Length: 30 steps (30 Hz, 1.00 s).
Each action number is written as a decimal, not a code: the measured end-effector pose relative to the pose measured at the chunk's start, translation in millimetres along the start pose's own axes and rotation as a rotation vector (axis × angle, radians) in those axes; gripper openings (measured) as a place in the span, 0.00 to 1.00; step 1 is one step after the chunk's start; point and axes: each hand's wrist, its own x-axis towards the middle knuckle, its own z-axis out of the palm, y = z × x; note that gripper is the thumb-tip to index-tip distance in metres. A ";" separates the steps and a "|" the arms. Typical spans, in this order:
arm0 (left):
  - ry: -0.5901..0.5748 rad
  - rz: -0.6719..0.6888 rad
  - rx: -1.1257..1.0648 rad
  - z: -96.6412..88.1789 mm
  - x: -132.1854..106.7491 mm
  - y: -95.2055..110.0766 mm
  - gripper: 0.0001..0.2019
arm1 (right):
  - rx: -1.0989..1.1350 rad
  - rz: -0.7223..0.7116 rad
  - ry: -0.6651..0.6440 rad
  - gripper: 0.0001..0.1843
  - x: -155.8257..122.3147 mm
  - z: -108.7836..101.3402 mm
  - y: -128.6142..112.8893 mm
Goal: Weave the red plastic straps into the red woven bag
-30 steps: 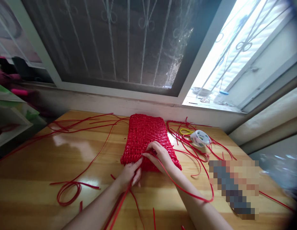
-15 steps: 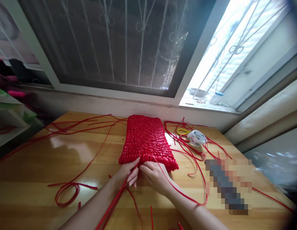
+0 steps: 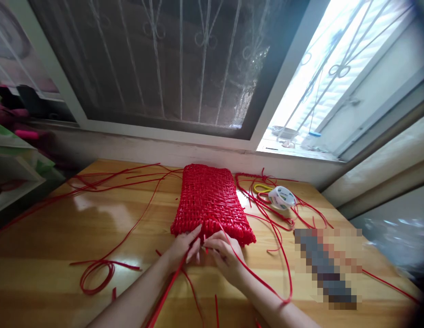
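Observation:
A flat, pillow-shaped piece woven from glossy red strips, like a bag, lies on the wooden table with its near edge towards me. My left hand grips that edge, thumb on top and fingers curled below. Long red strips run from beside its fingers down towards me. My right hand is closed at the near edge, its fingertips pinching a short red strip end. From the weave another loose strip loops over my right forearm. The underside of the near edge is hidden.
Loose red strips lie left on the table, one coiled. To the right are a white tape roll, yellow-handled scissors or a similar loop, a red braid and a pixelated dark object. A window stands behind.
My right hand has drawn slightly back from the edge, and a short red strip now shows at its fingertips. The left hand keeps its hold. The loop over my right forearm has shifted slightly.

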 end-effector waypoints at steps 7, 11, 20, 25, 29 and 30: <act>0.053 -0.050 -0.058 6.0 0.4 -0.5 0.23 | 0.274 0.371 0.278 0.08 -0.4 13.8 10.7; 0.071 0.056 -0.011 8.1 4.7 -6.7 0.23 | 0.347 0.429 0.315 0.05 2.6 16.8 11.3; 0.167 0.079 -0.062 14.6 6.9 -10.2 0.20 | -0.091 -0.002 0.187 0.19 12.2 -9.0 9.6; 0.161 0.072 -0.051 15.2 4.9 -6.9 0.21 | -0.379 -0.094 0.300 0.14 12.0 -6.9 19.8; 0.155 0.061 -0.060 14.8 5.2 -6.5 0.20 | -0.369 -0.208 0.288 0.15 16.3 -10.7 17.7; 0.153 0.061 -0.064 14.6 5.5 -6.8 0.20 | -0.356 -0.231 0.262 0.16 17.0 -12.1 16.9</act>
